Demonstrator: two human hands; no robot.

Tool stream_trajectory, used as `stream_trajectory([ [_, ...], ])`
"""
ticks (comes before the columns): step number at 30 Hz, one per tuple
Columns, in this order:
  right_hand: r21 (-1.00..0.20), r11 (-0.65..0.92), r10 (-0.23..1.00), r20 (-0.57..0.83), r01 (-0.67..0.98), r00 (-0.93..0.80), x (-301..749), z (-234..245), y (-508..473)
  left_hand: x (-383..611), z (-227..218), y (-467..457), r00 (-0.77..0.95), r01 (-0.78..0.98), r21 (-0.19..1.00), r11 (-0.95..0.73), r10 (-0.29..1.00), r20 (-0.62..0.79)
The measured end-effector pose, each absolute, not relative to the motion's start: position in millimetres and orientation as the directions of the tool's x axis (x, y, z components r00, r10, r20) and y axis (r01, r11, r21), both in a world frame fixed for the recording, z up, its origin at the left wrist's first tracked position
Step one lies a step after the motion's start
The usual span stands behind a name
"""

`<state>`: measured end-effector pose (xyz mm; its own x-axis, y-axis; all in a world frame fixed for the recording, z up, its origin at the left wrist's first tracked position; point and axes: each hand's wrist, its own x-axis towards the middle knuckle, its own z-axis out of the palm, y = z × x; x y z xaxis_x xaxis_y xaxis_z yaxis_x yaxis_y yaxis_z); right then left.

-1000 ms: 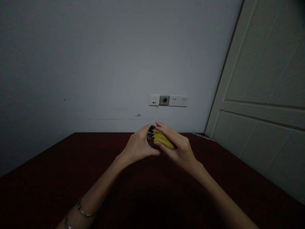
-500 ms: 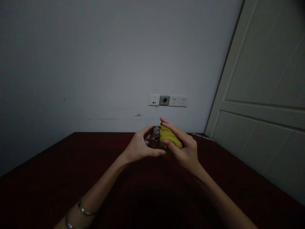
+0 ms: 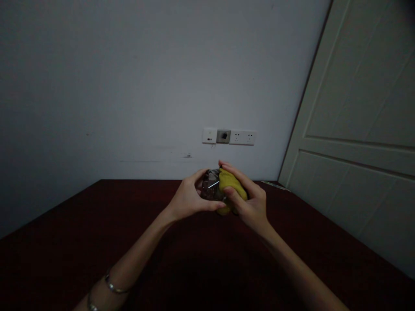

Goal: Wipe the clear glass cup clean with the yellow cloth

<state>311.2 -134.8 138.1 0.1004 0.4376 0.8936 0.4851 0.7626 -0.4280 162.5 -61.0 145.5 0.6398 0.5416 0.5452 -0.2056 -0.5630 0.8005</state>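
Note:
A clear, shiny container (image 3: 212,186), perhaps a glass, is held up above the dark red table; the table's colour shows through it. Around its left side curve the fingers and thumb of my left hand (image 3: 189,194), closed on it. My right hand (image 3: 251,198) grips a bunched yellow cloth (image 3: 231,183), pressed against the container's right end. The cloth covers that end, and a fold of it hangs below my left thumb. My right thumb lies over the front of the cloth, with the fingers along its top.
The dark red tabletop (image 3: 97,224) reaches back to a pale wall (image 3: 129,86). White sockets (image 3: 242,137) and a grey switch plate (image 3: 223,136) sit on the wall just above the hands. A panelled door (image 3: 363,129) stands at the right, with a thin flat strip (image 3: 275,185) near its foot.
My right hand and the yellow cloth have turned slightly against the container. A cloth fold shows more below, and the shine on the container has shifted. My left hand stays nearly in place.

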Motion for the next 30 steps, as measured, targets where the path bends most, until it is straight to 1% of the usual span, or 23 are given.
stream_trajectory([
  [2,-0.38,0.775,0.403,0.913,0.505,0.067,310,137,-135,163,145,-61,0.631,-0.21,0.81,-0.547,0.558,0.54],
  [3,-0.393,0.773,0.41,0.909,0.499,0.081,310,137,-135,162,145,-61,0.633,-0.212,0.806,-0.552,0.551,0.544],
  [7,-0.573,0.725,0.539,0.818,0.383,0.203,313,139,-132,160,148,-62,0.657,-0.215,0.775,-0.594,0.499,0.565],
  [9,-0.64,0.704,0.597,0.768,0.309,0.231,315,140,-130,160,149,-62,0.671,-0.227,0.76,-0.608,0.468,0.575],
  [12,-0.676,0.692,0.629,0.736,0.253,0.25,316,140,-129,160,150,-62,0.682,-0.247,0.747,-0.618,0.437,0.587],
  [16,-0.672,0.705,0.635,0.741,0.227,0.219,315,138,-130,162,150,-63,0.677,-0.266,0.781,-0.565,0.468,0.569],
  [18,-0.65,0.73,0.635,0.76,0.214,0.141,317,136,-132,162,150,-63,0.675,-0.275,0.811,-0.517,0.496,0.546],
  [20,-0.594,0.767,0.608,0.793,0.242,0.021,319,134,-135,162,152,-64,0.673,-0.284,0.84,-0.462,0.528,0.518],
  [22,-0.496,0.799,0.553,0.828,0.34,-0.09,321,133,-137,162,153,-65,0.677,-0.294,0.863,-0.411,0.548,0.492],
  [24,-0.362,0.803,0.481,0.862,0.473,-0.159,321,133,-138,161,155,-65,0.69,-0.296,0.88,-0.372,0.553,0.466],
  [26,-0.24,0.778,0.417,0.888,0.581,-0.192,320,134,-138,162,155,-65,0.708,-0.29,0.895,-0.339,0.554,0.438],
  [27,-0.201,0.765,0.394,0.897,0.612,-0.198,319,134,-137,162,155,-64,0.717,-0.282,0.903,-0.323,0.554,0.423],
  [28,-0.182,0.755,0.38,0.904,0.63,-0.195,319,134,-136,162,155,-64,0.727,-0.276,0.91,-0.31,0.552,0.409],
  [30,-0.193,0.748,0.378,0.911,0.635,-0.167,319,133,-133,163,155,-62,0.743,-0.269,0.915,-0.301,0.539,0.396],
])
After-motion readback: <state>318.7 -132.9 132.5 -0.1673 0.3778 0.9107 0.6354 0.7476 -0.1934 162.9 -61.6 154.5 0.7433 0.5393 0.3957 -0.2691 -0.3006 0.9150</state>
